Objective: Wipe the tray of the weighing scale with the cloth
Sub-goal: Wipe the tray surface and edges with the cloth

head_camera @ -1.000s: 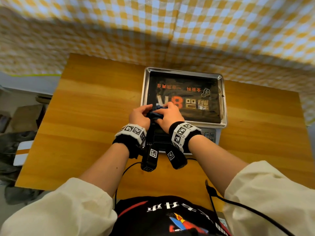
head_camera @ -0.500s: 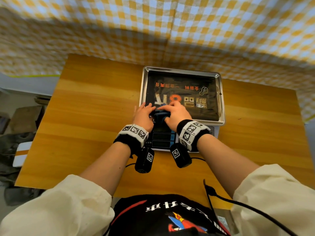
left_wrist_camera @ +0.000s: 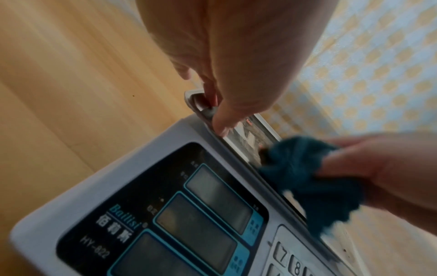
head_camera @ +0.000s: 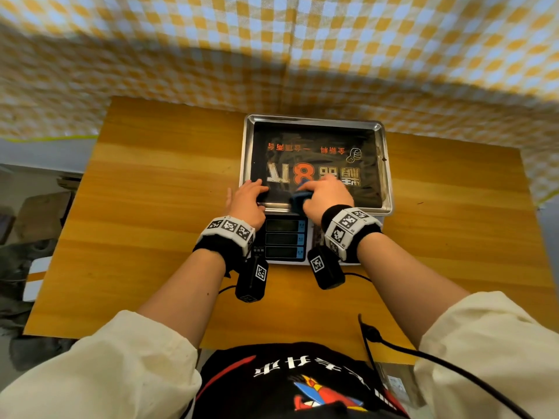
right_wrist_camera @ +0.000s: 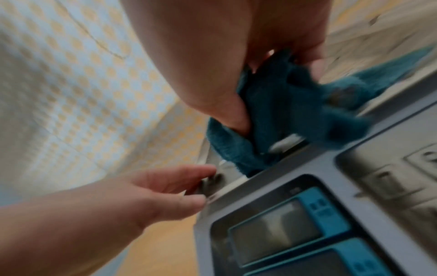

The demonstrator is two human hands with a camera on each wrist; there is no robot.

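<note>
The weighing scale's steel tray (head_camera: 314, 118), lined with black printed film, sits at the table's far middle. My right hand (head_camera: 325, 196) grips a bunched dark-teal cloth (head_camera: 299, 198) and presses it on the tray's near rim, left of centre. The right wrist view shows the cloth (right_wrist_camera: 295, 112) wadded in my right hand (right_wrist_camera: 260, 74), draped over the rim. My left hand (head_camera: 246, 201) rests on the tray's near-left corner, fingers (right_wrist_camera: 179, 175) fairly straight on the corner, thumb (left_wrist_camera: 220, 127) on the front rim (left_wrist_camera: 196, 104). It holds no cloth.
The scale's display panel (head_camera: 284, 238) with three screens and a keypad faces me, below the tray. The wooden table (head_camera: 151, 207) has bare surface on both sides. A yellow checked curtain (head_camera: 272, 55) hangs behind. Cables (head_camera: 393, 343) run along the near edge.
Both hands were bunched together on the cloth at the tray's near edge. Now the left hand has let go and shifted left to the tray corner; the right keeps the cloth.
</note>
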